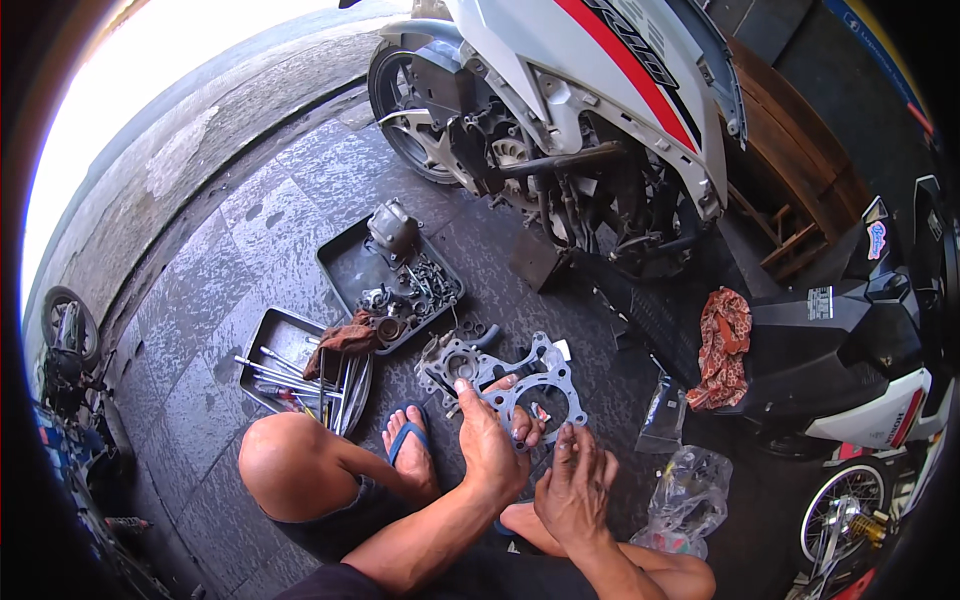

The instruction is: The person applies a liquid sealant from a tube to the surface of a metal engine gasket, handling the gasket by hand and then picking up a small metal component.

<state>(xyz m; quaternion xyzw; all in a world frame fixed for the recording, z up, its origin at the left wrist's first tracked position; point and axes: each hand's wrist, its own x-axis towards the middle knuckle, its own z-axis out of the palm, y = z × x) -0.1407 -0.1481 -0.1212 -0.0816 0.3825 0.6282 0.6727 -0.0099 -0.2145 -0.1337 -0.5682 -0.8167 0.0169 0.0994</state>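
Observation:
Between my hands is a flat grey metal gasket (571, 385) with one large round opening and several bolt holes. My left hand (488, 432) grips its left side, thumb on top and fingers curled beneath and through the opening. The bent fingertips of my right hand (575, 478) pinch the gasket's lower right rim. Just beyond my left thumb, a cast metal engine part (440, 362) sits on the floor, partly covered by the hand and gasket. A short grey hose piece (487, 337) lies beside it.
A dark tray (338, 262) holds bolts and an engine cover (393, 228). Left of it, a tool tray (262, 338) contains long wrenches, with a brown rag (345, 345) over its edge. A partly stripped motorcycle (600, 90) stands ahead. Clear plastic bags (690, 490) lie at right.

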